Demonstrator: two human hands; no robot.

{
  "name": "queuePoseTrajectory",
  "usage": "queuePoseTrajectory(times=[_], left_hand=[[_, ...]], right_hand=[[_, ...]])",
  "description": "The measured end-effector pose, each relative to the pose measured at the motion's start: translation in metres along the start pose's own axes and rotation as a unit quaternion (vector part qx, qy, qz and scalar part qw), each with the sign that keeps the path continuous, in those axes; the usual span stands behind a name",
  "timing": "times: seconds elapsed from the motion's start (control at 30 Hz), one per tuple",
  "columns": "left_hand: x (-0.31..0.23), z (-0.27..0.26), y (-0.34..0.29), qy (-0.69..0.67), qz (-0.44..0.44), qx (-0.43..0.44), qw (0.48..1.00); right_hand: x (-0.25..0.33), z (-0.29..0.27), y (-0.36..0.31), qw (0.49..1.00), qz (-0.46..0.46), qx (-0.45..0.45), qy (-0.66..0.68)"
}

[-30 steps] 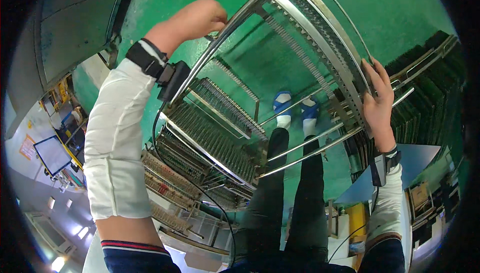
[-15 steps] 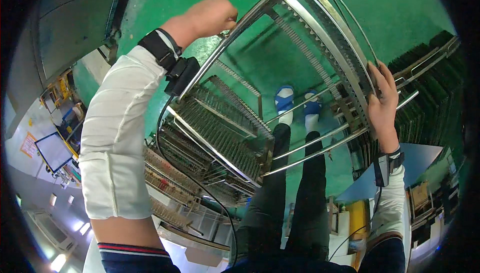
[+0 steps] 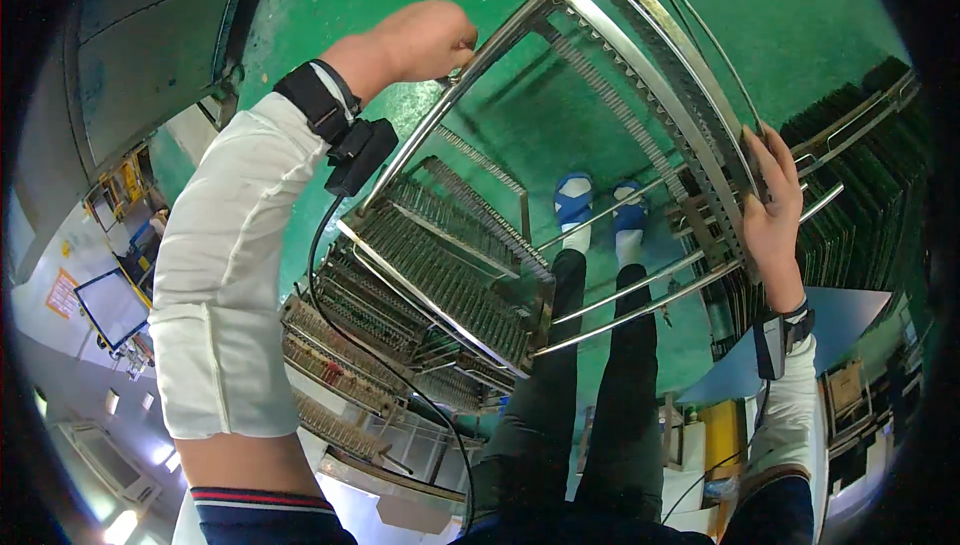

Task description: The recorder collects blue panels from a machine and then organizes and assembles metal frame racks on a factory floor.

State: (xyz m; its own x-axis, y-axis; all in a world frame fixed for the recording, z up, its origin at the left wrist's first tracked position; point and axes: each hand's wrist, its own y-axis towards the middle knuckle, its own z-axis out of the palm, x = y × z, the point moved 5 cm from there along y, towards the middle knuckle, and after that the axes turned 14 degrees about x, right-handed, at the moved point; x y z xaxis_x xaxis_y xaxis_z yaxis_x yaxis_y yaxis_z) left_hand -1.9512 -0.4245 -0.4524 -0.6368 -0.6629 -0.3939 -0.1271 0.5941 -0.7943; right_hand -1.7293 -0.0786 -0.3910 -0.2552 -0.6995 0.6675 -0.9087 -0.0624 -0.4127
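Observation:
A metal slotted rack (image 3: 640,80), with toothed side rails and bare tube bars, is held up in front of me, tilted. My left hand (image 3: 428,42) is closed at its upper left tube, the fingertips partly hidden behind the wrist and fist. On the opposite side, my right hand (image 3: 775,203) grips the curved side rail, fingers bent over its outer edge and the thumb toward the inside. Rows of thin slots show along the rails. No boards sit between the rails I can see.
Several similar slotted racks (image 3: 365,300) stand at lower left. To the right is a rack filled with dark upright panels (image 3: 860,175), with a blue-grey sheet (image 3: 825,330) below it. A grey cabinet (image 3: 150,35) stands at upper left. My feet in blue slippers (image 3: 573,200) are on the green floor.
The rack and my right hand have shifted slightly right and down in the picture. Both hands keep the same hold.

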Motion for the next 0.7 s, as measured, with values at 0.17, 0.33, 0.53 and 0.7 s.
queuePoseTrajectory(times=[0.17,0.33,0.53,0.7], left_hand=[[0.006,0.003,-0.010,-0.048,0.006,-0.054,0.997],[0.028,0.041,-0.046,-0.548,-0.092,-0.136,0.820],[0.019,0.147,-0.195,-0.144,-0.320,-0.421,0.836],[-0.047,0.292,-0.220,-0.507,-0.460,-0.286,0.670]], right_hand=[[0.027,-0.003,0.006,0.994,-0.076,-0.012,-0.078],[0.029,-0.008,0.010,0.990,-0.122,-0.009,-0.072],[0.048,-0.002,0.028,0.996,-0.082,-0.005,-0.033],[0.078,-0.003,0.041,0.997,-0.040,0.012,-0.066]])
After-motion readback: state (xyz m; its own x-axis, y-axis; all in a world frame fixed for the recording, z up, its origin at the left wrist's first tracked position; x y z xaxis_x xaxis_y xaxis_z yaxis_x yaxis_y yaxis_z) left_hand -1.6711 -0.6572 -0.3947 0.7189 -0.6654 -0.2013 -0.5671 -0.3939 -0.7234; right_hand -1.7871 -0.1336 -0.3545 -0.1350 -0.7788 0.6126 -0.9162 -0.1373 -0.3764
